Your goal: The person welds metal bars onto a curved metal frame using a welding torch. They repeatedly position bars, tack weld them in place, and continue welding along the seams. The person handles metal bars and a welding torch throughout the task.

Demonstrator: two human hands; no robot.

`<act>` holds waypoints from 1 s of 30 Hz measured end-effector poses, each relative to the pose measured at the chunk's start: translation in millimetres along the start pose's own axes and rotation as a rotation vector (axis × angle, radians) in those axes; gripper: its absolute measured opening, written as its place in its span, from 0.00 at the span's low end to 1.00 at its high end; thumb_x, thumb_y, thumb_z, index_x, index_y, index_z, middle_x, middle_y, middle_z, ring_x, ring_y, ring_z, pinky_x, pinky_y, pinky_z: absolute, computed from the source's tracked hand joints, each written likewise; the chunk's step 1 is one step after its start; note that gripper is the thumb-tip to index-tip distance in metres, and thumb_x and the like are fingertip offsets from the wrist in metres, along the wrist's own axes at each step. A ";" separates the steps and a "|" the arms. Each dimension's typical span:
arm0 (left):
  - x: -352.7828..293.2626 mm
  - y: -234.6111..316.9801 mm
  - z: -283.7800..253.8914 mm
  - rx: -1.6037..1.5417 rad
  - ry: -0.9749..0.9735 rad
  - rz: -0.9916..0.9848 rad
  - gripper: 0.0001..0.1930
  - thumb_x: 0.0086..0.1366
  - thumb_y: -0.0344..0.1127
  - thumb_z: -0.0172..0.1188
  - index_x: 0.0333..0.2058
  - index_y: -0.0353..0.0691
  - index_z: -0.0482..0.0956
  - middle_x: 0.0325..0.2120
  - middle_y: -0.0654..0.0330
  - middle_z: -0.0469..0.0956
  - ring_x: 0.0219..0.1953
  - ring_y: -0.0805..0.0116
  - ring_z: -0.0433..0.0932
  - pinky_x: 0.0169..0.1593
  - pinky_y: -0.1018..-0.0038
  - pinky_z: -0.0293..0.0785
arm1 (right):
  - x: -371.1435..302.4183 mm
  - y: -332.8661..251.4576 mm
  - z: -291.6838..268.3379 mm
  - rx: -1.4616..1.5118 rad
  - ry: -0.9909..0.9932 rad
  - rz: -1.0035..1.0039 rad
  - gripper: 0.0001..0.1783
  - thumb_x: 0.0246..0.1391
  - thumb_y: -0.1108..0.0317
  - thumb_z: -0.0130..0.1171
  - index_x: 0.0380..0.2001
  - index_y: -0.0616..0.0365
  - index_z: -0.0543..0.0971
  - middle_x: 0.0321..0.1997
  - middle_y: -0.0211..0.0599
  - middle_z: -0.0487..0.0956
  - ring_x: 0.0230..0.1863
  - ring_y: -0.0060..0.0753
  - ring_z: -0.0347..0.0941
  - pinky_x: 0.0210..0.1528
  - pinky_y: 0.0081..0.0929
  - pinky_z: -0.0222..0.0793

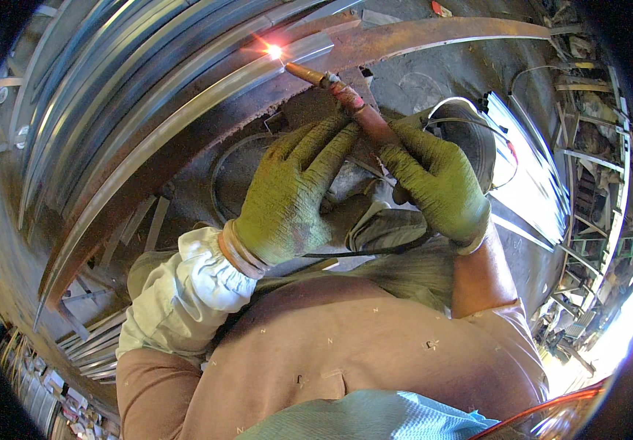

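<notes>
A welding torch (pixel 366 117) with a copper-coloured nozzle points up and left. My right hand (pixel 439 180), in a yellow-green work glove, is wrapped round its handle. Bright light glows just beyond the nozzle tip, on a square metal tube (pixel 239 81) with a shiny face. The tube lies along a wide rusty beam (pixel 434 45). My left hand (pixel 290 187), gloved alike, has its fingers stretched out and the thumb apart. Its fingertips meet the torch at the side of the handle, partly hidden there.
Long metal tubes (pixel 136 70) lie side by side at the far left. More shiny tubes (pixel 525 172) lie on the right in strong light. A dark cable (pixel 375 253) crosses by my lap. Metal racks (pixel 599 176) line the right edge.
</notes>
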State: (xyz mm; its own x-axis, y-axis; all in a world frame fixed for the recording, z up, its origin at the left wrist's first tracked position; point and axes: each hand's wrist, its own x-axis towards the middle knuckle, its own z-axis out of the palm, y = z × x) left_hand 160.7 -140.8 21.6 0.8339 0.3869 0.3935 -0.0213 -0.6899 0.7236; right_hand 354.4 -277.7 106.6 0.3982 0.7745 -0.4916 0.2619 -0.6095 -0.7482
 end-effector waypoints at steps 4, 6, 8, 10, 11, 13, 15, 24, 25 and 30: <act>2.9 1.4 0.4 -0.043 0.034 -0.006 0.41 0.56 0.40 0.81 0.67 0.31 0.77 0.64 0.40 0.80 0.62 0.35 0.81 0.67 0.47 0.77 | 5.2 8.0 2.1 -0.053 0.013 -0.044 0.30 0.78 0.49 0.62 0.72 0.58 0.80 0.50 0.48 0.91 0.52 0.35 0.87 0.57 0.34 0.80; 2.9 1.2 0.2 -0.040 0.045 0.010 0.41 0.57 0.41 0.81 0.67 0.31 0.77 0.64 0.39 0.80 0.63 0.35 0.81 0.68 0.48 0.77 | 6.5 11.8 2.0 -0.073 0.023 -0.080 0.31 0.78 0.49 0.62 0.72 0.58 0.80 0.50 0.49 0.91 0.53 0.36 0.88 0.57 0.35 0.81; -0.5 1.0 -0.7 -0.015 0.039 0.012 0.42 0.57 0.42 0.82 0.68 0.31 0.77 0.64 0.39 0.80 0.63 0.35 0.81 0.68 0.48 0.77 | 7.6 9.2 3.8 -0.054 0.010 -0.061 0.31 0.77 0.49 0.63 0.72 0.58 0.80 0.51 0.50 0.91 0.54 0.37 0.88 0.56 0.35 0.81; -3.1 8.3 -4.3 0.003 -0.019 -0.100 0.48 0.51 0.40 0.83 0.71 0.32 0.75 0.69 0.39 0.77 0.68 0.35 0.79 0.71 0.48 0.76 | 7.3 2.7 5.2 0.010 -0.012 -0.039 0.29 0.77 0.52 0.63 0.72 0.57 0.80 0.51 0.47 0.90 0.53 0.33 0.86 0.54 0.33 0.81; -4.1 7.1 -5.1 0.049 -0.037 -0.083 0.48 0.52 0.41 0.83 0.72 0.33 0.74 0.69 0.40 0.77 0.68 0.35 0.79 0.71 0.48 0.76 | 6.7 0.5 5.9 0.044 -0.021 -0.034 0.28 0.77 0.54 0.63 0.72 0.57 0.81 0.51 0.44 0.90 0.51 0.29 0.85 0.52 0.31 0.80; -2.7 3.0 -3.3 -0.005 0.008 -0.030 0.49 0.53 0.40 0.83 0.72 0.33 0.74 0.69 0.39 0.77 0.68 0.35 0.79 0.71 0.48 0.76 | 5.5 -3.4 9.4 0.089 -0.020 -0.064 0.26 0.78 0.57 0.64 0.72 0.56 0.81 0.46 0.35 0.88 0.43 0.21 0.81 0.44 0.25 0.76; -1.7 -1.7 -1.3 -0.019 -0.001 -0.013 0.48 0.53 0.40 0.83 0.72 0.33 0.74 0.69 0.39 0.77 0.68 0.35 0.79 0.71 0.48 0.75 | 6.0 -2.8 11.6 0.101 -0.014 -0.112 0.25 0.79 0.59 0.63 0.73 0.55 0.81 0.43 0.29 0.86 0.38 0.16 0.78 0.39 0.21 0.74; -0.4 -0.5 -3.2 0.031 -0.028 -0.037 0.52 0.52 0.47 0.87 0.72 0.30 0.74 0.68 0.38 0.77 0.68 0.35 0.79 0.70 0.48 0.76 | 11.5 15.6 10.1 0.079 0.010 -0.069 0.26 0.78 0.61 0.64 0.73 0.58 0.81 0.39 0.25 0.85 0.32 0.13 0.75 0.34 0.19 0.73; -0.7 -1.9 -3.6 0.031 -0.037 -0.040 0.51 0.52 0.47 0.86 0.72 0.30 0.74 0.69 0.38 0.77 0.68 0.35 0.79 0.70 0.48 0.76 | 12.4 15.0 10.4 0.079 0.007 -0.068 0.26 0.78 0.61 0.64 0.72 0.59 0.81 0.38 0.25 0.85 0.32 0.13 0.75 0.34 0.19 0.73; -0.7 -2.1 -2.7 0.023 -0.008 -0.032 0.51 0.51 0.45 0.85 0.72 0.31 0.74 0.69 0.38 0.77 0.67 0.33 0.79 0.70 0.47 0.76 | 13.3 12.5 9.0 0.079 -0.022 -0.044 0.25 0.78 0.63 0.63 0.72 0.60 0.81 0.37 0.24 0.83 0.31 0.14 0.74 0.34 0.19 0.72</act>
State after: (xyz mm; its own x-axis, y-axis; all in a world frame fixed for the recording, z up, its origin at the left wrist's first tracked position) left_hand 158.6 -138.0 21.4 0.8385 0.4038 0.3658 0.0176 -0.6912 0.7225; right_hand 355.1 -273.5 86.7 0.3685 0.8040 -0.4667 0.2082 -0.5607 -0.8014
